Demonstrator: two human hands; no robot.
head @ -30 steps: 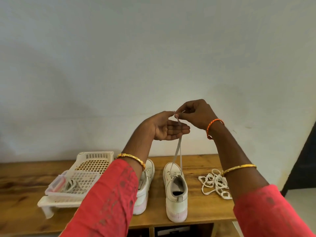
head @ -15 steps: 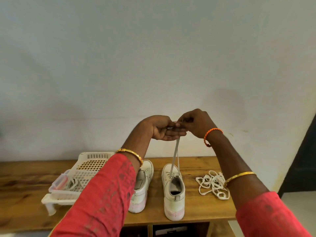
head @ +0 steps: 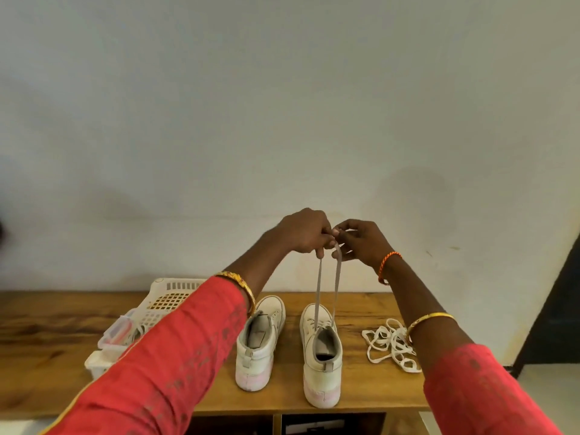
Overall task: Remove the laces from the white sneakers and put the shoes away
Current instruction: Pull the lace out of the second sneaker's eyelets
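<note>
Both hands, left hand [head: 306, 232] and right hand [head: 361, 241], pinch the two ends of the lace [head: 326, 290], which apparently runs straight down to the right sneaker [head: 321, 365] standing heel-near on the bench [head: 47, 340] directly below them.

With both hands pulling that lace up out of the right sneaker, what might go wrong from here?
The lace is still threaded low in the right sneaker, so a hard pull by the left hand and right hand may lift or tip it. It stands close to the table edge and could fall off.
</note>
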